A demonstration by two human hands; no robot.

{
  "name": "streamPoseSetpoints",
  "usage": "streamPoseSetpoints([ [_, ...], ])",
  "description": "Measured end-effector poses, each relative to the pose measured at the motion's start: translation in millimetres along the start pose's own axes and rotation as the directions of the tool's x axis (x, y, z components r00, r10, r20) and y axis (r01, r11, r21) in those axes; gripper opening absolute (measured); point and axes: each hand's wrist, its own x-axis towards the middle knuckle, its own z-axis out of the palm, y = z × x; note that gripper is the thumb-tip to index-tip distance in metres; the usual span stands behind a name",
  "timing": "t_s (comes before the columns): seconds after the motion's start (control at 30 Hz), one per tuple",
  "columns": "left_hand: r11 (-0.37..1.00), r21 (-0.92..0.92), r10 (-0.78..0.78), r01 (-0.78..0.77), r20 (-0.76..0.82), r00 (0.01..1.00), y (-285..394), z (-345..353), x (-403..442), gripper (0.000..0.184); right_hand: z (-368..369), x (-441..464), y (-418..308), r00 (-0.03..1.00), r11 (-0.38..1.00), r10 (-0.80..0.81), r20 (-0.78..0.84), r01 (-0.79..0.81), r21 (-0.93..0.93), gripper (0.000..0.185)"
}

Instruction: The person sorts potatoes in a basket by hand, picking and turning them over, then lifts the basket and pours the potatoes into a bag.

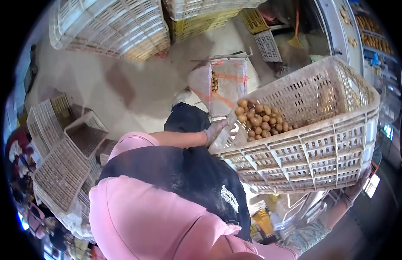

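Note:
A large white plastic crate (305, 151) with slotted walls is tilted at the right, and round brown produce (259, 121) lies heaped in its near left end. My left hand (215, 132), in a pale glove, grips the crate's left end wall. At the crate's lower right corner, my right hand (356, 190), also gloved, holds the outside, its fingers partly hidden behind the wall. Past the crate's left end, a white sack or box with orange stripes (227, 86) stands on the floor with small brown pieces at its opening.
Stacked white crates (110, 26) stand at the top left, with a yellow crate (201, 24) beside them. More crates (62, 173) are piled at the left. A broom (295, 41) and a small grey crate (267, 46) are at the top right, near a metal counter edge (339, 30).

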Motion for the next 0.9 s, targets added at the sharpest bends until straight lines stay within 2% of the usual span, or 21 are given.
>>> streamPoseSetpoints([
  [0.1, 0.984, -0.174, 0.029, -0.04, -0.067, 0.997, -15.9, 0.5, 26.7, 0.05, 20.3, 64.5, -25.2, 0.961, 0.944, -0.149, 0.231, 0.208, -0.256, 0.064],
  [0.2, 0.94, -0.336, -0.09, 0.065, -0.059, 0.994, -17.1, 15.2, 31.9, 0.052, 82.4, 91.8, -48.9, 0.93, 0.952, -0.112, 0.349, 0.201, -0.23, 0.06],
  [0.23, 0.958, -0.28, 0.056, -0.061, -0.027, 0.998, -27.5, 9.3, 41.4, 0.056, 101.1, 102.7, -55.3, 0.908, 0.949, -0.111, 0.403, 0.217, -0.227, 0.059],
  [0.33, 0.977, -0.215, -0.033, 0.004, -0.133, 0.991, -33.8, 16.4, 38.0, 0.052, 117.4, 115.3, -61.9, 0.863, 0.928, -0.178, 0.473, 0.307, -0.21, 0.057],
  [0.37, 0.983, -0.184, -0.004, -0.026, -0.163, 0.987, -40.0, 6.9, 46.4, 0.053, 133.7, 131.5, -68.2, 0.766, 0.897, -0.203, 0.61, 0.395, -0.198, 0.056],
  [0.4, 0.984, -0.074, 0.15, -0.161, -0.134, 0.98, -52.0, -12.0, 66.9, 0.048, 143.0, 147.8, -67.4, 0.714, 0.885, -0.253, 0.653, 0.443, -0.141, 0.054],
  [0.47, 0.978, -0.073, 0.188, -0.197, -0.116, 0.975, -53.3, -17.3, 71.1, 0.048, 197.3, 112.3, -76.5, 0.69, 0.89, -0.147, 0.708, 0.405, -0.21, 0.05],
  [0.5, 0.979, -0.091, 0.169, -0.18, -0.112, 0.979, -53.2, -13.5, 68.0, 0.048, 210.7, 93.5, -77.9, 0.554, 0.852, -0.191, 0.81, 0.504, -0.143, 0.047],
  [0.53, 0.98, -0.12, 0.147, -0.16, -0.113, 0.983, -51.0, -11.8, 74.9, 0.048, 236.4, 123.0, -68.7, 0.584, 0.789, -0.178, 0.792, 0.566, -0.239, 0.049],
  [0.6, 0.979, -0.145, 0.129, -0.144, -0.108, 0.986, -52.3, -6.9, 74.8, 0.048, 264.9, 101.2, -81.3, 0.749, 0.854, -0.075, 0.659, 0.39, -0.345, 0.051],
  [0.67, 0.977, -0.156, 0.13, -0.147, -0.112, 0.985, -52.9, -6.9, 73.7, 0.048, 286.4, 83.8, -87.5, 0.721, 0.844, -0.075, 0.689, 0.414, -0.342, 0.054],
  [0.73, 0.976, -0.158, 0.132, -0.148, -0.108, 0.985, -54.1, -4.2, 72.1, 0.048, 298.4, 75.9, -93.4, 0.648, 0.742, -0.187, 0.738, 0.586, -0.326, 0.056],
  [0.83, 0.981, -0.148, 0.112, -0.127, -0.109, 0.988, -53.4, 0.5, 74.3, 0.048, 296.2, 58.2, -98.3, 0.623, 0.715, -0.178, 0.762, 0.614, -0.335, 0.051],
  [0.9, 0.984, -0.138, 0.097, -0.111, -0.105, 0.99, -52.7, 1.5, 74.6, 0.047, 297.1, 48.9, -97.0, 0.621, 0.659, -0.25, 0.743, 0.671, -0.339, 0.056],
])
